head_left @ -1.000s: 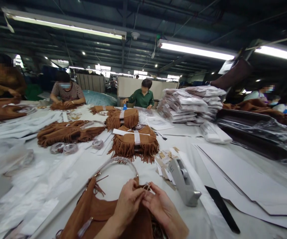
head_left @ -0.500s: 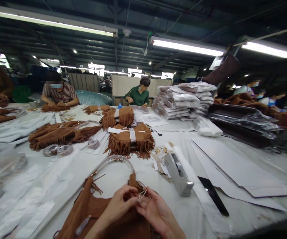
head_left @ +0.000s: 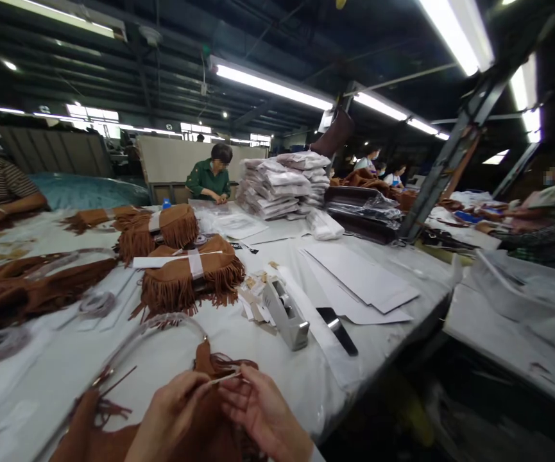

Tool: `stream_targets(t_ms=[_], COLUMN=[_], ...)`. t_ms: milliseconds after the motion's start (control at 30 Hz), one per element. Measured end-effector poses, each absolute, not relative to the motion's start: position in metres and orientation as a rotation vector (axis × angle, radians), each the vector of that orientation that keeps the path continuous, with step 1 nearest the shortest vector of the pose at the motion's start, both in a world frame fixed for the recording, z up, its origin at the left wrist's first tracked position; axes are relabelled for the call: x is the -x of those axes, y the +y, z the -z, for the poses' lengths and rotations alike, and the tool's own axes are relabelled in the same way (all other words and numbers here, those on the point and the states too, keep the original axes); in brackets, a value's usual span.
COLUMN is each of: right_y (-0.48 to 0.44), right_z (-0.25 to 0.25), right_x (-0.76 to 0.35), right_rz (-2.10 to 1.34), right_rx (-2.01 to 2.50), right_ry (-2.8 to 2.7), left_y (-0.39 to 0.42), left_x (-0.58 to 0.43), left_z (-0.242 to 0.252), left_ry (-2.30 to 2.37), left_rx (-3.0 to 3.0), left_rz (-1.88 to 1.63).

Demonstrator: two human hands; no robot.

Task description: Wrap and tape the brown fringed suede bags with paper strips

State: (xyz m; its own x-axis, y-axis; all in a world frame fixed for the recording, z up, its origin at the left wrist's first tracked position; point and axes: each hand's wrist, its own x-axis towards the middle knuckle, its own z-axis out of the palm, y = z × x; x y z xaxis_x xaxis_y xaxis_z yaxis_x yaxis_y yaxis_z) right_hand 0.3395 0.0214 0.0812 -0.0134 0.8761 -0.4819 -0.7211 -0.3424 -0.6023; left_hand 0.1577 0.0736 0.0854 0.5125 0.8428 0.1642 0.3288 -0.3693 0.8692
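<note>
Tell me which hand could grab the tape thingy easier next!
Probably the right hand: it's nearer the tape dispenser, while the left hand sits farther away. Both pinch a white string, though.

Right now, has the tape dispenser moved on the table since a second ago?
No, it hasn't shifted either way: the tape dispenser stands between the tan pieces and the black strip, as before; only the view has turned right.

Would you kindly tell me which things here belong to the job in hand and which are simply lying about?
Seemingly in use:
white string, between left hand and right hand
brown bag below

Seemingly lying about:
tape dispenser
white sheets
wrapped bundles
</note>
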Motion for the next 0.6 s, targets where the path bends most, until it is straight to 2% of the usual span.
stream_targets(t_ms=[133, 233, 333, 433, 600], right_y=[0.011, 0.007, 0.010, 0.017, 0.026], right_z=[-0.088, -0.101, -0.111, -0.113, -0.111], right_x=[-0.367, -0.376, -0.368, -0.357, -0.361], right_rz=[-1.144, -0.790, -0.914, -1.055, -0.956], right_rx=[1.373, 1.407, 1.238, 1.195, 1.286], right_ry=[-0.608, -0.983, -1.295, -1.342, -1.469], left_y=[0.072, 0.069, 0.071, 0.078, 0.085], left_x=[-0.173, -0.192, -0.206, -0.208, -0.202], left_z=[-0.106, -0.123, -0.137, -0.140, -0.121], left_ry=[0.965, 0.830, 0.711, 0.705, 0.713], left_rx=[-1.965, -1.888, -1.729, -1.520, -1.212], left_rz=[-0.665, -0.599, -0.617, -0.687, -0.696])
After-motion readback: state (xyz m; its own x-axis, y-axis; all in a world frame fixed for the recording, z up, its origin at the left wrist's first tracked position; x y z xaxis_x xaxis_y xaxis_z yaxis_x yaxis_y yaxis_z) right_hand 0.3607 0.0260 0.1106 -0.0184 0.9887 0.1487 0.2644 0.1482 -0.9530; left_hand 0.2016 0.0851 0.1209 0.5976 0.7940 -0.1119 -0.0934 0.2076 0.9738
